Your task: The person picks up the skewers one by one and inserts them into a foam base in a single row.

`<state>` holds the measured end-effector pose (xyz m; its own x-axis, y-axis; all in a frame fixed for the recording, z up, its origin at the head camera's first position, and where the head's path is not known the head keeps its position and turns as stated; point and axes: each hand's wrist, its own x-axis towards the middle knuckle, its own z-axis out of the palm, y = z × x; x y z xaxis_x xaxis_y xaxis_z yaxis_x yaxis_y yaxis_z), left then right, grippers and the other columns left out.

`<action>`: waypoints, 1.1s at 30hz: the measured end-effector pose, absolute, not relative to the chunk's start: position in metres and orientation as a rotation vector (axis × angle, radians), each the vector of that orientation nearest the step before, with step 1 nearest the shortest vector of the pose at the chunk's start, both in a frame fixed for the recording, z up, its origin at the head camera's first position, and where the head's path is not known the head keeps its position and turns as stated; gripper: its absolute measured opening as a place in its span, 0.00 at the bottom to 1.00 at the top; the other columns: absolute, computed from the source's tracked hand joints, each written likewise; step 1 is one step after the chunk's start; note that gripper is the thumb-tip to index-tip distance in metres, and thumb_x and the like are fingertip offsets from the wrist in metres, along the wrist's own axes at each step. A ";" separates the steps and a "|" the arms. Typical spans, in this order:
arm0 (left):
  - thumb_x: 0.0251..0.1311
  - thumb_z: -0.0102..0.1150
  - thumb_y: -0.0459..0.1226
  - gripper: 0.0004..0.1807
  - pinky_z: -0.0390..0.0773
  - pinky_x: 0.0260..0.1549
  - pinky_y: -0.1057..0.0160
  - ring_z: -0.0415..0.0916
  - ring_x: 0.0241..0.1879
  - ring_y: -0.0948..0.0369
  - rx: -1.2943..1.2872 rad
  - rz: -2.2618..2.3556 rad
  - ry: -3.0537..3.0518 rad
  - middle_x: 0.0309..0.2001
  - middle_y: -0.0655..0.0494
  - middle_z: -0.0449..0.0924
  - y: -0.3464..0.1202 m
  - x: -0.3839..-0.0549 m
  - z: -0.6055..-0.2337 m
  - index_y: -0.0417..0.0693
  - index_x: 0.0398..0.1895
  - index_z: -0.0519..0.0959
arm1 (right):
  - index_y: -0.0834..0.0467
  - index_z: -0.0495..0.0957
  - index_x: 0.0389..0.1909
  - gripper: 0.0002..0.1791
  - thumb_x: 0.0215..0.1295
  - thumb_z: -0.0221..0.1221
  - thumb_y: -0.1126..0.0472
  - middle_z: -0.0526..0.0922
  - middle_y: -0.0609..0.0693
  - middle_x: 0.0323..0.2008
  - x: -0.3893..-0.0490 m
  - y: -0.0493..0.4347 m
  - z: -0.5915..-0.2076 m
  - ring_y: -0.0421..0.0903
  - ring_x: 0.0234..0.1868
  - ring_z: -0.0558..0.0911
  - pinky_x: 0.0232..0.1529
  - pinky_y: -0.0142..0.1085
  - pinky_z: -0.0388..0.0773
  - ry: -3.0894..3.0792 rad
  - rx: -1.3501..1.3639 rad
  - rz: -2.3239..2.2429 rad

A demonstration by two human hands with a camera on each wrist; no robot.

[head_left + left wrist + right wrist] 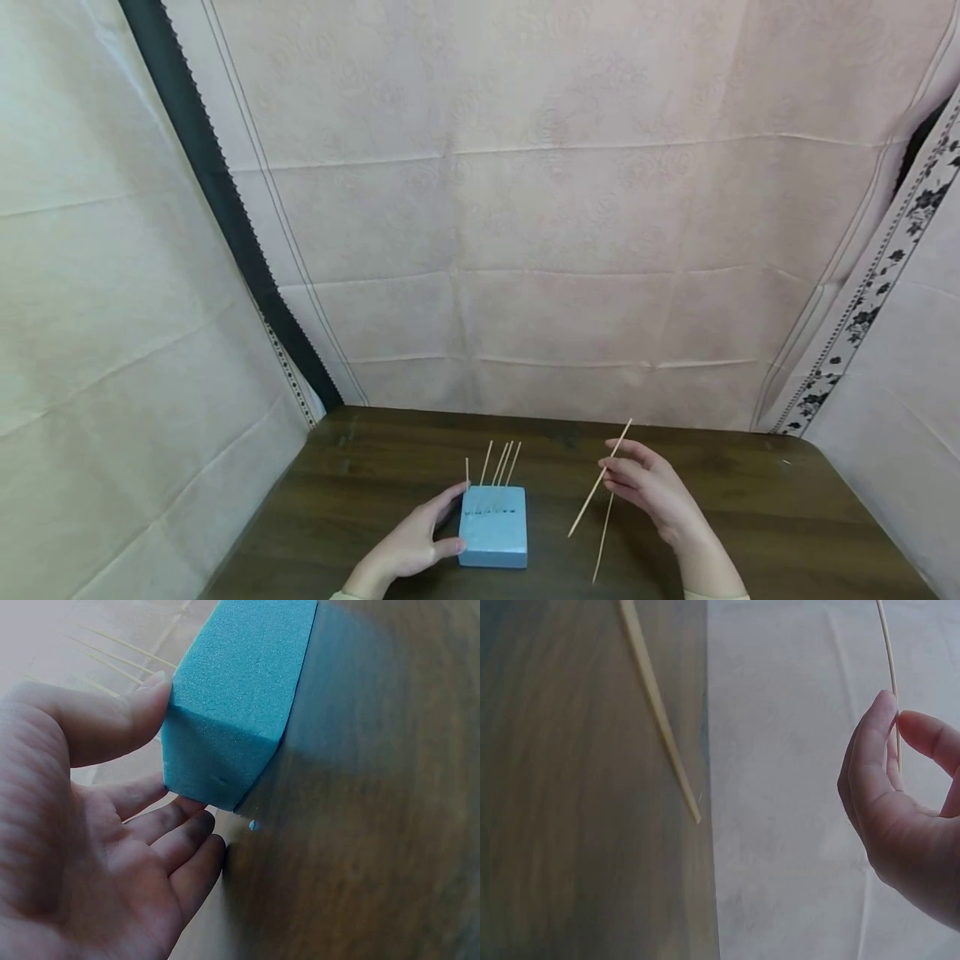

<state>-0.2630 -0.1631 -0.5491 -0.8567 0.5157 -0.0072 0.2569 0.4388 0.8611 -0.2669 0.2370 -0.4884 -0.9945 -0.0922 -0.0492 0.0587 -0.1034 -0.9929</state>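
Note:
A blue foam block [492,525] sits on the wooden table, with several thin wooden skewers [507,463] standing up from its top, most leaning slightly. My left hand [420,533] grips the block's left side, thumb near the front and fingers toward the back. In the left wrist view the thumb [124,720] presses one face of the block [240,682]. To the right of the block, my right hand [648,487] pinches a slanted skewer [588,504] between thumb and fingertips. A second skewer [603,542] extends below that hand; whether it lies on the table cannot be told.
The dark wooden table [375,467] ends at a pale cloth backdrop [562,317]. Cloth sheets hang at both sides. A tiny blue crumb [253,824] lies on the table near the block.

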 end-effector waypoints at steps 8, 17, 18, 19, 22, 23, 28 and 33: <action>0.70 0.69 0.41 0.45 0.63 0.76 0.40 0.58 0.80 0.41 0.714 1.377 2.433 0.83 0.40 0.57 -0.163 -0.265 -0.555 0.41 0.84 0.58 | 0.64 0.75 0.59 0.13 0.79 0.58 0.68 0.88 0.51 0.43 -0.272 0.213 -0.478 0.42 0.42 0.88 0.50 0.35 0.88 1.932 -0.015 -2.434; 0.70 0.69 0.41 0.45 0.64 0.75 0.38 0.59 0.79 0.40 0.728 1.378 2.425 0.83 0.39 0.57 -0.163 -0.265 -0.554 0.41 0.85 0.58 | 0.69 0.76 0.57 0.13 0.76 0.62 0.69 0.88 0.58 0.43 -0.266 0.171 -0.475 0.51 0.43 0.90 0.50 0.42 0.89 2.076 -0.059 -2.432; 0.70 0.69 0.42 0.45 0.64 0.75 0.39 0.59 0.79 0.40 0.728 1.376 2.428 0.83 0.40 0.57 -0.163 -0.265 -0.553 0.42 0.85 0.58 | 0.69 0.77 0.56 0.13 0.76 0.63 0.69 0.88 0.59 0.43 -0.266 0.167 -0.475 0.52 0.44 0.90 0.51 0.42 0.89 2.099 -0.080 -2.414; 0.70 0.69 0.42 0.45 0.64 0.75 0.39 0.59 0.79 0.40 0.731 1.376 2.430 0.83 0.40 0.57 -0.163 -0.266 -0.553 0.42 0.85 0.58 | 0.68 0.77 0.56 0.13 0.76 0.63 0.68 0.88 0.59 0.44 -0.265 0.163 -0.475 0.52 0.44 0.90 0.51 0.42 0.89 2.121 -0.099 -2.396; 0.70 0.69 0.42 0.46 0.64 0.75 0.38 0.59 0.79 0.41 0.737 1.366 2.439 0.83 0.40 0.58 -0.162 -0.266 -0.552 0.41 0.85 0.57 | 0.66 0.79 0.55 0.12 0.76 0.64 0.67 0.88 0.59 0.45 -0.262 0.155 -0.474 0.54 0.46 0.90 0.51 0.42 0.89 2.169 -0.144 -2.347; 0.70 0.69 0.42 0.46 0.64 0.75 0.38 0.59 0.79 0.40 0.736 1.366 2.440 0.83 0.40 0.58 -0.162 -0.266 -0.553 0.41 0.85 0.58 | 0.66 0.79 0.54 0.11 0.76 0.64 0.67 0.88 0.59 0.45 -0.261 0.153 -0.473 0.54 0.46 0.89 0.51 0.42 0.89 2.177 -0.151 -2.338; 0.70 0.69 0.43 0.45 0.64 0.75 0.36 0.60 0.79 0.41 0.709 1.355 2.445 0.83 0.40 0.58 -0.163 -0.266 -0.552 0.43 0.85 0.58 | 0.64 0.81 0.51 0.08 0.75 0.64 0.68 0.88 0.58 0.44 -0.258 0.147 -0.472 0.52 0.44 0.89 0.49 0.42 0.90 2.236 -0.182 -2.301; 0.70 0.69 0.41 0.46 0.63 0.74 0.35 0.60 0.79 0.40 0.717 1.359 2.439 0.83 0.39 0.57 -0.164 -0.265 -0.549 0.41 0.85 0.57 | 0.63 0.82 0.50 0.07 0.74 0.65 0.69 0.88 0.58 0.43 -0.257 0.144 -0.472 0.60 0.47 0.88 0.49 0.40 0.89 2.271 -0.195 -2.281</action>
